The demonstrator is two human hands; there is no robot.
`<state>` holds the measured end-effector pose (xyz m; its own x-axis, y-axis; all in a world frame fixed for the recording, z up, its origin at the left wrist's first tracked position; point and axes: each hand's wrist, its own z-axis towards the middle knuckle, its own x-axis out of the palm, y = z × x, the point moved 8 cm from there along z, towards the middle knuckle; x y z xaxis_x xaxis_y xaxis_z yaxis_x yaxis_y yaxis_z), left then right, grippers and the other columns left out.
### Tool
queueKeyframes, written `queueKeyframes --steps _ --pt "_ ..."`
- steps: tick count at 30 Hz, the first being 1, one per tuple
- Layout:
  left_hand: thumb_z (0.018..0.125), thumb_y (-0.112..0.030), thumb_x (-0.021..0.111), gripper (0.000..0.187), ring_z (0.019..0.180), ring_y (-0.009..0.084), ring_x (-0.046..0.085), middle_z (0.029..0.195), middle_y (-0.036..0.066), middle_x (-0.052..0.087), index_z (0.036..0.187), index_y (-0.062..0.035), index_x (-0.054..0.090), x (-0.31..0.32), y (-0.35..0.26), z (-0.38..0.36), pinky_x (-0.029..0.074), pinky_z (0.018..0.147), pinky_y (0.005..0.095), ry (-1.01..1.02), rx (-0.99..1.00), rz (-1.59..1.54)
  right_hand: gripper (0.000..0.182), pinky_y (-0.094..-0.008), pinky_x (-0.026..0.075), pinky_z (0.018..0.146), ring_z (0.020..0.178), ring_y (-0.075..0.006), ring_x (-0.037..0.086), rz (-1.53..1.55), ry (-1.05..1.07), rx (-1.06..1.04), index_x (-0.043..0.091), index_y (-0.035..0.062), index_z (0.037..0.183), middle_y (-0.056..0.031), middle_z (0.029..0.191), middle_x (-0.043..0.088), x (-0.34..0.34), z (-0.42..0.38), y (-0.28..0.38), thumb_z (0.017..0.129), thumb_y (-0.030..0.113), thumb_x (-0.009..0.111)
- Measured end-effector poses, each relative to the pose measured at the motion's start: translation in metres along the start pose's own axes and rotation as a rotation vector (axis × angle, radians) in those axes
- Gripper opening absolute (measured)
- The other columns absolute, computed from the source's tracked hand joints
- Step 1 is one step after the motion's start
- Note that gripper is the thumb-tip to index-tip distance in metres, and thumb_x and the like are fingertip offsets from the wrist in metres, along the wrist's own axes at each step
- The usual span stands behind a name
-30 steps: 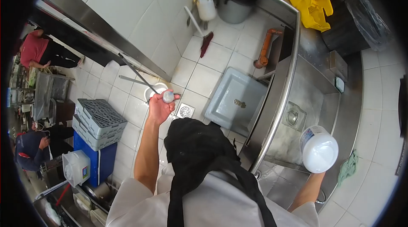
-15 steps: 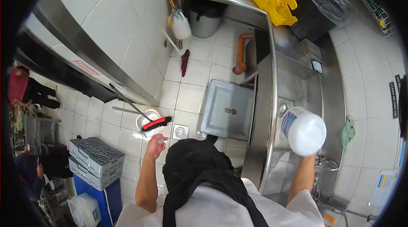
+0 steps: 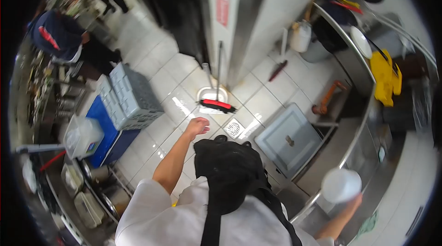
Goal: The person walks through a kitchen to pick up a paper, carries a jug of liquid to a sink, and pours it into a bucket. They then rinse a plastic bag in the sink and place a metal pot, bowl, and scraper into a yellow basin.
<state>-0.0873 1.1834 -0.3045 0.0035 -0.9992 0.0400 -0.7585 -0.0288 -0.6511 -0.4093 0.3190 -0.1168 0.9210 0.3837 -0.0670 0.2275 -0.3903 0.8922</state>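
My right hand (image 3: pixel 353 203) grips a white plastic jug (image 3: pixel 340 185) above the metal sink counter. The jug is smeared by motion, and its rounded white side faces me. Ahead of my body, my left hand (image 3: pixel 198 127) hangs over the tiled floor with its fingers curled in; what they hold, if anything, I cannot make out. Beyond that hand, a red and black broom (image 3: pixel 216 104) rests on a white dustpan (image 3: pixel 212 93) on the floor.
A grey basin (image 3: pixel 290 140) lies on the floor beside the sink counter, near a floor drain (image 3: pixel 234 128). Stacked grey crates (image 3: pixel 133 98) stand on a blue box (image 3: pixel 106 131) to the left. A person in dark clothes (image 3: pixel 60 36) bends at the far left.
The view has swung left, bringing the crates and shelves at left further in. My right hand still holds the jug, now lower in view. My left hand remains raised with fingers curled.
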Motion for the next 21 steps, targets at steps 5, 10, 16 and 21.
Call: queueKeyframes --steps 5,10,16,21 --pt "0.082 -0.016 0.063 0.023 0.078 0.0130 0.058 0.088 0.002 0.064 0.103 -0.0082 0.063 0.040 0.042 0.014 0.050 0.069 0.0292 0.079 -0.001 -0.007 0.033 -0.0344 0.049 0.077 0.089 -0.0204 0.060 0.020 -0.151 -0.276 0.062 -0.0034 0.109 -0.0099 0.099 0.064 0.023 0.026 0.038 0.089 0.022 0.057" --pt "0.084 -0.017 0.060 0.028 0.079 0.0213 0.062 0.097 0.008 0.060 0.109 -0.0042 0.055 0.058 0.057 0.012 0.051 0.069 0.0303 0.086 -0.076 -0.109 0.018 -0.0202 0.039 0.054 0.065 -0.0046 0.051 0.014 -0.065 -0.340 0.060 0.0079 0.097 0.0034 0.081 0.059 0.102 -0.080 0.084 0.083 0.017 0.066" --pt "0.088 -0.013 0.059 0.018 0.075 0.0227 0.063 0.091 0.011 0.060 0.101 -0.0012 0.055 0.074 0.022 0.037 0.053 0.063 0.0299 0.083 -0.102 0.008 0.016 -0.0273 0.044 0.066 0.074 -0.0105 0.053 -0.500 0.038 -0.396 0.061 0.0086 0.090 -0.0006 0.080 0.060 0.177 -0.136 0.008 0.085 0.022 0.068" --pt "0.089 -0.015 0.057 0.014 0.056 0.0178 0.058 0.072 0.008 0.060 0.093 -0.0014 0.058 0.116 0.006 0.094 0.050 0.051 0.0272 0.261 -0.170 0.371 0.032 -0.0473 0.049 0.080 0.096 -0.0387 0.059 -0.947 -0.197 -0.331 0.059 0.0055 0.105 -0.0199 0.103 0.056 0.189 -0.224 -0.144 0.082 0.027 0.067"
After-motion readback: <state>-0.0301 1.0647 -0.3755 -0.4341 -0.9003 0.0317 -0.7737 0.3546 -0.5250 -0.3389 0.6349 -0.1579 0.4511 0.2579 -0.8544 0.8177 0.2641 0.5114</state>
